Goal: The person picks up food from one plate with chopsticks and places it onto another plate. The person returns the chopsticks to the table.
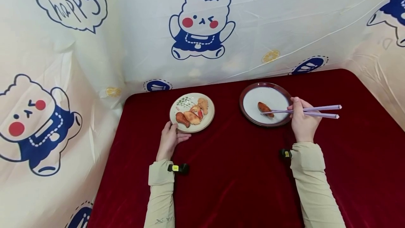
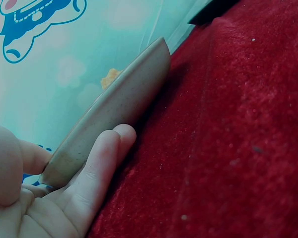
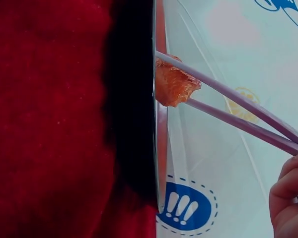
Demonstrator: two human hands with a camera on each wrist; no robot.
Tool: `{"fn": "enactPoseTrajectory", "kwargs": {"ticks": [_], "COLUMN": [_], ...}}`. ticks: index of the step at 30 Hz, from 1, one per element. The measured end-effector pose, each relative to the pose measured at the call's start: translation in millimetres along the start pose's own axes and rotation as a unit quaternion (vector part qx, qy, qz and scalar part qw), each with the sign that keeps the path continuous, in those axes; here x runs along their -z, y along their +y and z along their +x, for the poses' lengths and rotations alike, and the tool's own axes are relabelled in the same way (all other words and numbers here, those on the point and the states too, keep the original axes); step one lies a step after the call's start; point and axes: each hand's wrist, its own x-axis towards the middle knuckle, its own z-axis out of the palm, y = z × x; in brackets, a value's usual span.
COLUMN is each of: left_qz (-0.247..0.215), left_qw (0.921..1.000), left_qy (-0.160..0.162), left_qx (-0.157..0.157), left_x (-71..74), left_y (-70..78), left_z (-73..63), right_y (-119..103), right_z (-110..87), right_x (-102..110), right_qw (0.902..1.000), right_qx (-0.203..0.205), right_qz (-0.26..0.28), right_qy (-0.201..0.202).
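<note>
My left hand (image 1: 169, 138) holds the near-left rim of a small cream plate (image 1: 206, 119), thumb at the edge and other fingers (image 2: 97, 163) against its underside. On that plate lie a brown drumstick (image 1: 182, 119) and several paler food pieces (image 1: 192, 117), beside a green printed pattern. My right hand (image 1: 303, 124) grips a pair of lilac chopsticks (image 1: 322, 108). Their tips are at a browned piece of food (image 3: 175, 84), possibly a chicken wing, over the larger white plate (image 1: 253, 97) with a brown rim. Whether that piece touches the plate I cannot tell.
Dark red velvety cloth (image 1: 234, 175) covers the table. Behind and on both sides hangs a pale curtain (image 1: 142, 27) printed with cartoon bears. The two plates stand apart near the table's back edge. Each wrist carries a small black camera (image 1: 181, 169).
</note>
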Motion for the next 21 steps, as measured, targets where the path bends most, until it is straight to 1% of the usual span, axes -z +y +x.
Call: {"fn": "enactPoseTrajectory", "kwargs": {"ticks": [2,5,8,10,15,21], "left_qz": [-0.002,-0.003,-0.004,-0.003,0.001,0.003], "left_qw": [1.0,1.0,1.0,1.0,1.0,1.0], "left_qy": [-0.001,-0.003,-0.002,0.0,0.005,0.005], "left_qx": [0.003,0.005,0.006,0.005,0.003,0.003], "left_x": [-0.5,-0.7,-0.5,-0.2,0.7,-0.8], "left_y": [1.0,1.9,1.8,1.6,0.2,1.0], "left_z": [-0.7,-1.8,-2.3,-1.9,-0.5,-1.2], "right_y": [1,4,6,7,11,18], "right_z": [1.9,4.5,5.7,6.0,6.3,7.3], "right_x": [1,3,4,4,4,5], "right_qw": [0.9998,0.997,0.9903,0.9859,0.979,0.9728], "right_qx": [-0.014,-0.041,-0.055,-0.055,-0.056,-0.061], "right_qz": [0.013,0.059,0.116,0.145,0.18,0.206], "right_qy": [0.008,0.03,0.054,0.064,0.077,0.086]}}
